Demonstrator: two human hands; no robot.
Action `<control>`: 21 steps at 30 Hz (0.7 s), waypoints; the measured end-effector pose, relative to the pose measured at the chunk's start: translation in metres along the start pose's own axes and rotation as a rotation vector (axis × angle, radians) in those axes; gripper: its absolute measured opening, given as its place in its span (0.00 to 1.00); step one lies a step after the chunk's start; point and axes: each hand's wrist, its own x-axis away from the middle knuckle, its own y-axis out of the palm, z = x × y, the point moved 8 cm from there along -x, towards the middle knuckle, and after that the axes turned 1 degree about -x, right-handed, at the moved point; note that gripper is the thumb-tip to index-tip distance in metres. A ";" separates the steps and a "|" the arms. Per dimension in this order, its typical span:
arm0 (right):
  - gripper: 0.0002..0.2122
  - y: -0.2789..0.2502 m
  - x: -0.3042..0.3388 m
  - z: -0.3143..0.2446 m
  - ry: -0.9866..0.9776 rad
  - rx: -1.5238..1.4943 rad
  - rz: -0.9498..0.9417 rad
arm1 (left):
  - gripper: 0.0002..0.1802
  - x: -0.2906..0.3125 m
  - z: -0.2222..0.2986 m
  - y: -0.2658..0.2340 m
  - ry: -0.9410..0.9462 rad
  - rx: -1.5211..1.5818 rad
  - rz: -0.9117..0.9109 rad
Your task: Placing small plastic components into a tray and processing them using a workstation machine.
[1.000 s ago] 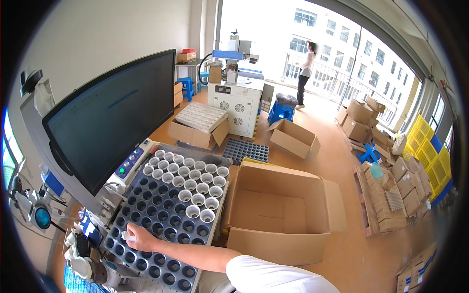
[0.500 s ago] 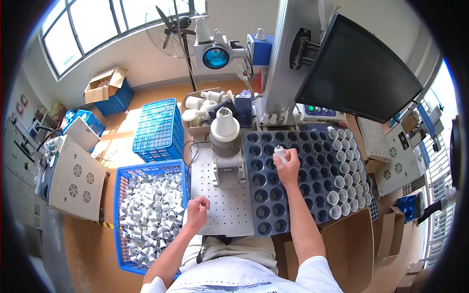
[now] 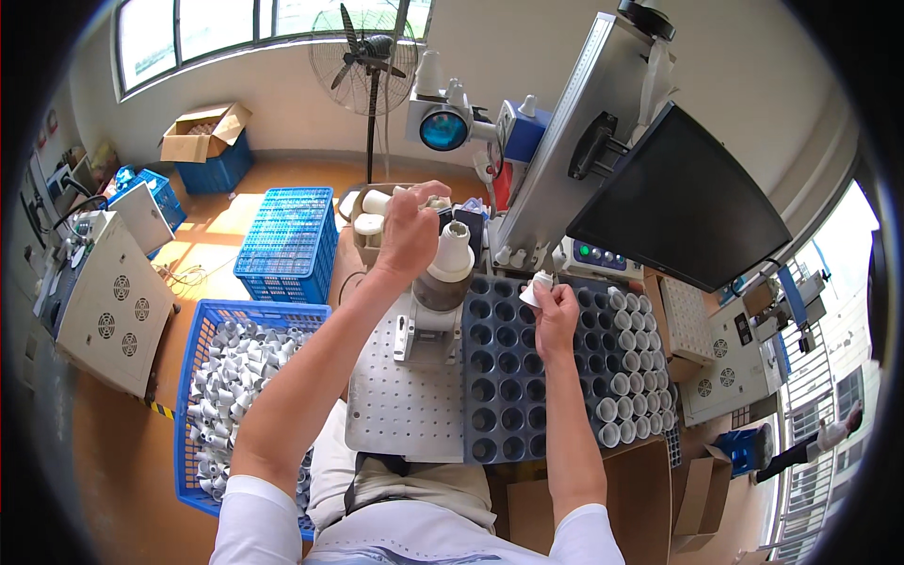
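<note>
My right hand (image 3: 557,315) grips a small white cone-shaped plastic housing (image 3: 529,296), tilted, above the dark tray (image 3: 482,419) with round pockets. White cup-like parts (image 3: 629,361) fill the tray's right-hand columns; the pockets towards the left hold none. My left hand (image 3: 409,229) is raised beside the white cone (image 3: 455,247) on top of the round grey fixture (image 3: 443,285). Its fingers are curled, and what they hold, if anything, is hidden. Under my left arm stands a blue basket (image 3: 188,377) heaped with small white-grey plastic housings (image 3: 231,377).
A perforated metal plate (image 3: 400,405) carries the fixture. A lens head (image 3: 444,129) hangs above and behind it. The monitor (image 3: 683,202) leans in from the right on a metal column (image 3: 556,122). Behind my left hand sits a box of white parts (image 3: 369,226); blue crates (image 3: 287,240) stand left.
My left hand has risen from the front of the plate to beside the fixture's top. My right hand still grips the white housing, now tilted. The whole view has shifted.
</note>
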 end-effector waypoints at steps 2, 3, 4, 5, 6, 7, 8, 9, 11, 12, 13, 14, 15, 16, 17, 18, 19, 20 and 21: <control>0.13 0.041 -0.005 -0.038 -0.116 -0.046 -0.082 | 0.14 -0.002 0.010 0.009 0.124 -0.167 0.124; 0.12 0.065 -0.004 -0.056 -0.173 -0.052 -0.113 | 0.14 -0.003 0.015 0.011 0.123 -0.167 0.125; 0.12 0.088 0.000 -0.074 -0.206 -0.074 -0.129 | 0.12 -0.001 0.004 0.027 -0.145 0.065 -0.066; 0.12 0.104 0.001 -0.082 -0.241 -0.132 -0.180 | 0.13 0.008 0.000 0.041 -0.413 0.293 -0.258; 0.12 0.124 0.008 -0.094 -0.269 -0.137 -0.220 | 0.17 0.003 0.025 0.024 -0.365 0.251 -0.276; 0.12 0.150 0.019 -0.105 -0.296 -0.151 -0.273 | 0.16 -0.002 0.020 0.005 -0.222 0.289 -0.096; 0.13 0.156 0.020 -0.099 -0.293 -0.084 -0.297 | 0.14 -0.010 0.039 -0.014 -0.183 0.378 -0.089; 0.14 0.165 0.026 -0.097 -0.297 -0.026 -0.332 | 0.14 -0.010 0.045 -0.046 -0.233 0.263 -0.057; 0.19 0.174 0.031 -0.070 -0.312 0.394 -0.355 | 0.13 0.008 0.026 -0.114 -0.230 0.252 0.025; 0.19 0.178 0.038 -0.070 -0.363 0.348 -0.340 | 0.13 0.029 0.007 -0.147 -0.248 0.183 0.074; 0.19 0.181 0.044 -0.068 -0.409 0.303 -0.323 | 0.13 0.054 -0.016 -0.175 -0.342 0.087 0.091; 0.19 0.180 0.044 -0.063 -0.414 0.294 -0.298 | 0.13 0.084 -0.048 -0.198 -0.424 0.073 0.108; 0.19 0.180 0.045 -0.059 -0.414 0.278 -0.278 | 0.13 0.113 -0.073 -0.220 -0.476 -0.076 0.138; 0.19 0.184 0.048 -0.062 -0.409 0.258 -0.274 | 0.13 0.146 -0.110 -0.244 -0.421 -0.155 0.147; 0.18 0.174 0.045 -0.058 -0.345 0.264 -0.280 | 0.12 0.174 -0.141 -0.250 -0.489 -0.101 0.153; 0.17 0.167 0.047 -0.065 -0.384 0.189 -0.286 | 0.12 0.194 -0.165 -0.259 -0.475 -0.267 0.117; 0.13 0.150 0.043 -0.060 -0.446 0.173 -0.310 | 0.13 0.214 -0.192 -0.265 -0.521 -0.440 0.074; 0.12 0.132 0.049 -0.059 -0.493 0.226 -0.255 | 0.13 0.220 -0.199 -0.256 -0.546 -0.483 0.028; 0.11 0.135 0.063 -0.064 -0.540 0.245 -0.224 | 0.13 0.249 -0.233 -0.312 -0.499 -0.532 0.122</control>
